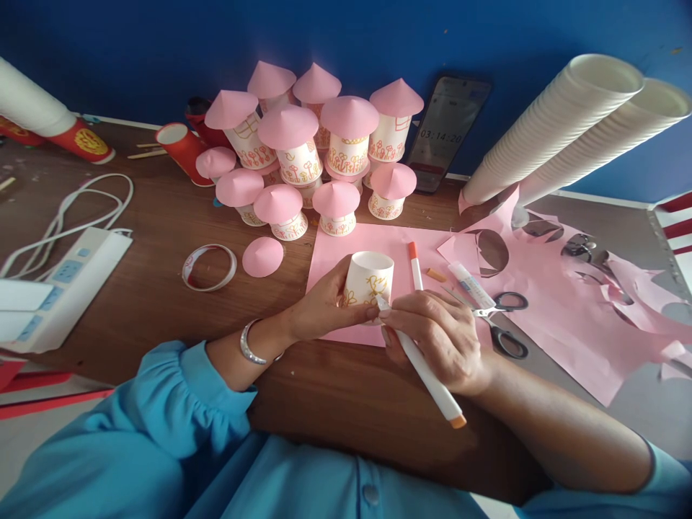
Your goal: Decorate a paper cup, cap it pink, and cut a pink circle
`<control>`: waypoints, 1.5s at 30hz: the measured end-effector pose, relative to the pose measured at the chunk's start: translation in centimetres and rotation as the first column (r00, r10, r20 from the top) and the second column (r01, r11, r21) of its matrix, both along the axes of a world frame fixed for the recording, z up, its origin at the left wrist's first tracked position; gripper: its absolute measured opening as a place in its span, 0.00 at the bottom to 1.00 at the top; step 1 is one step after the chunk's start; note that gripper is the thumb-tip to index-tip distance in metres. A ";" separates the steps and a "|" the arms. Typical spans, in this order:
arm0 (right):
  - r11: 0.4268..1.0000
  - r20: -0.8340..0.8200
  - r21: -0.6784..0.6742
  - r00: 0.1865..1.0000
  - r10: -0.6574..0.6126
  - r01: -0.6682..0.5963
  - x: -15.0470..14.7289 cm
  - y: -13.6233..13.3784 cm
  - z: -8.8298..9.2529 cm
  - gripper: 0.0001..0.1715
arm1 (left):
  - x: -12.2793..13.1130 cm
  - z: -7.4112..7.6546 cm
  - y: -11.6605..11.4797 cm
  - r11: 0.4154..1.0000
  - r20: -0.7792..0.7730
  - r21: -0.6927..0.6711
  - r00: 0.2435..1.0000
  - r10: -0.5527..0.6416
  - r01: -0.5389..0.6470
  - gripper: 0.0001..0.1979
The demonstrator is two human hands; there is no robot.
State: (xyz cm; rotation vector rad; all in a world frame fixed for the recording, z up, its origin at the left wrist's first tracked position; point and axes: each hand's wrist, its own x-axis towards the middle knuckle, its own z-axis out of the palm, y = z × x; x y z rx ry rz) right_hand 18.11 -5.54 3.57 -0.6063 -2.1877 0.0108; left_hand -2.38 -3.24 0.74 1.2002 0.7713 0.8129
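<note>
A small white paper cup (370,271) with yellow-orange drawing on its side stands in the grip of my left hand (327,306), fingers round it and thumb across its lower front. My right hand (440,335) is closed on a white marker pen (427,378) with an orange end; its tip meets or almost meets the drawn side of the cup. Beneath the cup lies a pink paper sheet (338,245). On it are an orange-capped marker (414,263), a small orange cap (436,274), a glue stick (470,283) and black-handled scissors (508,344).
Several decorated cups with pink cone roofs (289,130) crowd the back, near a loose pink cone (262,256) and a paper ring (209,267). A phone (448,133) leans on the wall beside tall cup stacks (546,130). Cut pink paper (573,324) spreads right; a power strip (70,288) lies left.
</note>
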 end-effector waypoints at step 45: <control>0.997 -0.010 0.042 0.998 -0.068 0.069 -0.2 0.2 0.1 0.10 | -0.3 0.4 -0.1 0.999 -0.019 -0.050 1.000 0.009 -0.010 0.32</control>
